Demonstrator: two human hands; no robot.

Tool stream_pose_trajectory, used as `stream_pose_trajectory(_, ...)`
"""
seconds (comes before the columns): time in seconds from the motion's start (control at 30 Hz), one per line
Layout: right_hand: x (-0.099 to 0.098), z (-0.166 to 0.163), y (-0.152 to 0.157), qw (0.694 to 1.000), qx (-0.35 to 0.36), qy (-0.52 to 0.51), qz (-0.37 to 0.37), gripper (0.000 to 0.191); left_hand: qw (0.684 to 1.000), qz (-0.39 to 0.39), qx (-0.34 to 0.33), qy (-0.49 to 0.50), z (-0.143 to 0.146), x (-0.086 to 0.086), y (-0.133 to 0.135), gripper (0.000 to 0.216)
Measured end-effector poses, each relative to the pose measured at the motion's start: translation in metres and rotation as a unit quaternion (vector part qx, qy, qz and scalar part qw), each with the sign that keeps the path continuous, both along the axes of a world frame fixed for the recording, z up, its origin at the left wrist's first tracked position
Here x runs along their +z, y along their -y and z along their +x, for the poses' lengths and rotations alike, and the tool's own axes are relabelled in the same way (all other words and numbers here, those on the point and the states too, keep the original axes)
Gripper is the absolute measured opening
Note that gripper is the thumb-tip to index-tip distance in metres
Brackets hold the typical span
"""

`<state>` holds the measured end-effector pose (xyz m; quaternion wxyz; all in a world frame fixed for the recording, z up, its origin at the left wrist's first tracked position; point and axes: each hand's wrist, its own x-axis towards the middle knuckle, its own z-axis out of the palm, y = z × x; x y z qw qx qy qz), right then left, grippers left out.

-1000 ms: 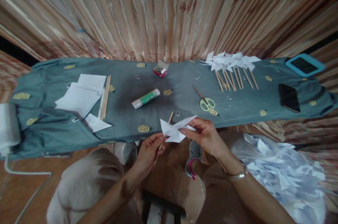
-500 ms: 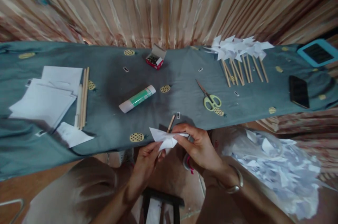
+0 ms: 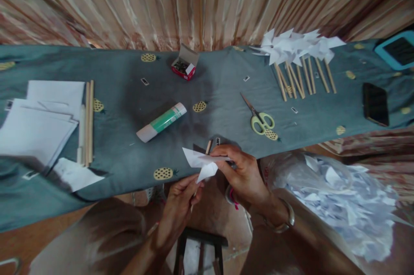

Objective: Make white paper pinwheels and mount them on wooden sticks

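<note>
I watched from afar as two hands held a white paper pinwheel at the near edge of a blue-green cloth. Its wooden stick poked out above the paper. The left hand pinched the stick's lower part between thumb and fingers; the right hand pinched a paper blade from the right, thumb underneath. Beyond lay a white-and-green tube, scissors and, farther right, a row of similar pinwheels.
</note>
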<state>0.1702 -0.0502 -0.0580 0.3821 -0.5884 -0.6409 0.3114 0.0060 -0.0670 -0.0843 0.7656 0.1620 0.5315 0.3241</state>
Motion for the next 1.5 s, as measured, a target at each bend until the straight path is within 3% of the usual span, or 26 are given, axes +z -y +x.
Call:
stream_pose_trajectory(0.43,0.002,0.0,-0.005,0.999,-0.014,-0.041,-0.021,0.021,1.0,-0.004,-0.016,-0.007,0.0,-0.005,0.002,0.036)
stream_pose_trajectory(0.97,0.006,0.002,-0.009,0.994,-0.053,-0.066,-0.069,0.012,1.0,-0.011,-0.018,-0.002,-0.001,-0.004,0.001,0.037)
stream_pose_trajectory(1.13,0.011,0.005,-0.01,0.985,-0.096,-0.11,-0.09,0.006,0.999,-0.028,-0.013,-0.011,-0.002,-0.006,0.001,0.041)
stream_pose_trajectory(1.23,0.012,0.004,-0.01,0.983,-0.085,-0.13,-0.096,0.005,1.0,-0.022,-0.021,-0.008,-0.003,-0.008,0.002,0.038)
stream_pose_trajectory(1.5,0.006,0.0,-0.007,0.991,-0.065,-0.076,-0.085,0.009,1.0,-0.01,-0.026,0.0,-0.005,-0.013,0.004,0.036)
